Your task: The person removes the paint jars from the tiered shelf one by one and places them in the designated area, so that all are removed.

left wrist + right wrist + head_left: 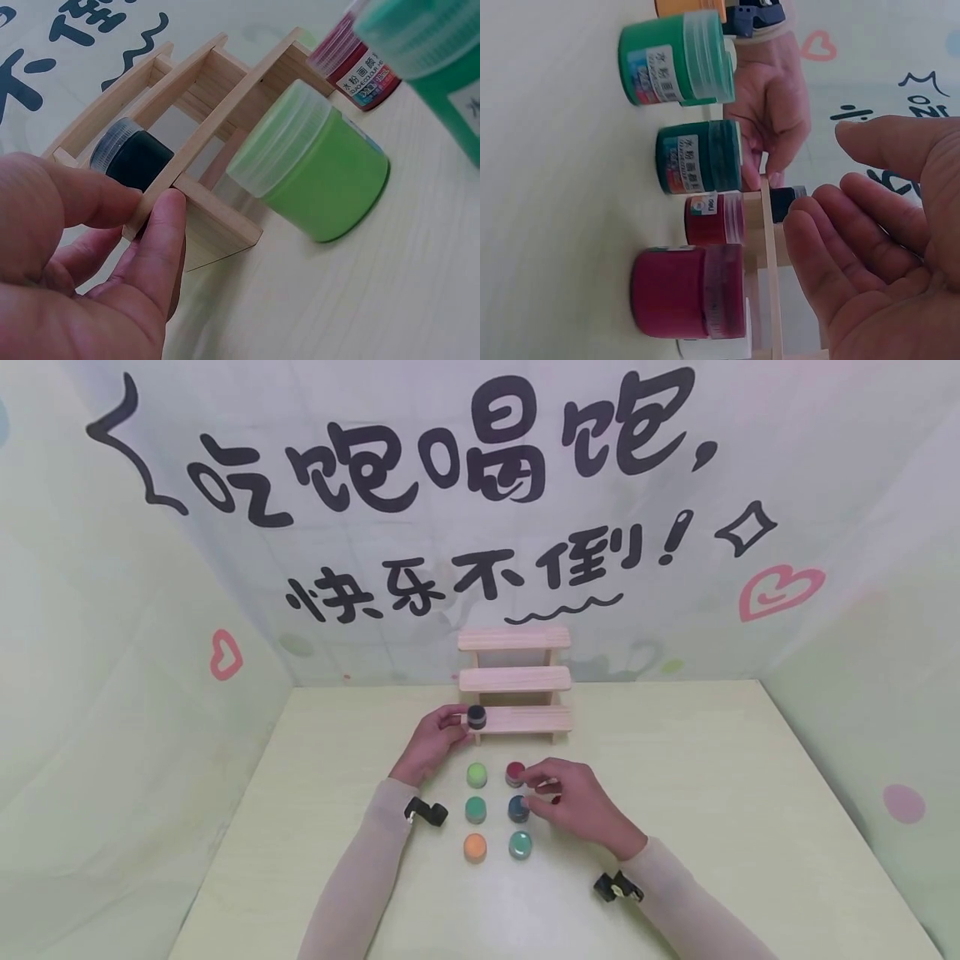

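Observation:
My left hand [435, 743] pinches the left end of the lowest step of a three-step wooden rack [517, 679], thumb on top and fingers below in the left wrist view. Close to that thumb, a black paint jar [476, 717] stands on the step. Over the right column of jars hovers my right hand [581, 797], its fingers loosely bent with nothing between them in the right wrist view. Nearest to it are a red paint jar [515, 772], a dark blue-green paint jar [517, 810] and a dark red paint jar [686, 292], mostly hidden under the hand in the head view.
Left of these, a light green jar [477, 775], a green jar [476, 810] and an orange jar [475, 847] form a column on the table [337, 735]. A teal jar [520, 845] stands nearest the front on the right. Behind the rack hangs a lettered white cloth [420, 652].

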The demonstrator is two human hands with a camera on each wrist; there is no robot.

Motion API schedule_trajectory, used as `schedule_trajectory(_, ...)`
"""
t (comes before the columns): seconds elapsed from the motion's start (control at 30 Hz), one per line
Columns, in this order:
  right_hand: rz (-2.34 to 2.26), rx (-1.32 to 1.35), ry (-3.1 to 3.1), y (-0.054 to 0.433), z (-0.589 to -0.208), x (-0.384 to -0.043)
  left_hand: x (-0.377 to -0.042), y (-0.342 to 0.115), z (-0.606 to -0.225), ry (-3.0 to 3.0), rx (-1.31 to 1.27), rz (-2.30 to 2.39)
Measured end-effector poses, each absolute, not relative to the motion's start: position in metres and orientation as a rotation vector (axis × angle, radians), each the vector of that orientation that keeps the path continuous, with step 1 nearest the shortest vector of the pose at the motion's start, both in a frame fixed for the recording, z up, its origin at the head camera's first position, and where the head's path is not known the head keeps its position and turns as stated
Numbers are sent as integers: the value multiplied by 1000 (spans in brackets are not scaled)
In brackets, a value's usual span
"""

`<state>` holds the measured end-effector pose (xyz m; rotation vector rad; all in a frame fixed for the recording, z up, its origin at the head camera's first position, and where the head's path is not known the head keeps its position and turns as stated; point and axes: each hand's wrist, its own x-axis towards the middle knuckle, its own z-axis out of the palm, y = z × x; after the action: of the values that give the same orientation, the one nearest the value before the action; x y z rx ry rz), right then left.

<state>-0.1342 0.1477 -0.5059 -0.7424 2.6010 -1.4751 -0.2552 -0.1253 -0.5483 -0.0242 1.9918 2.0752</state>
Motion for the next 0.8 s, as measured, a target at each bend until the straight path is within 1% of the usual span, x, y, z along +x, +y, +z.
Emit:
schedule_trajectory(0.27, -1546, -609, 2621, 138, -496, -153, -257, -125, -546, 1961, -29, 2090)
schedule_trajectory(0.8, -1483, -539, 2730, 122, -484, -193, -258, -124, -548, 1927, -55, 2110)
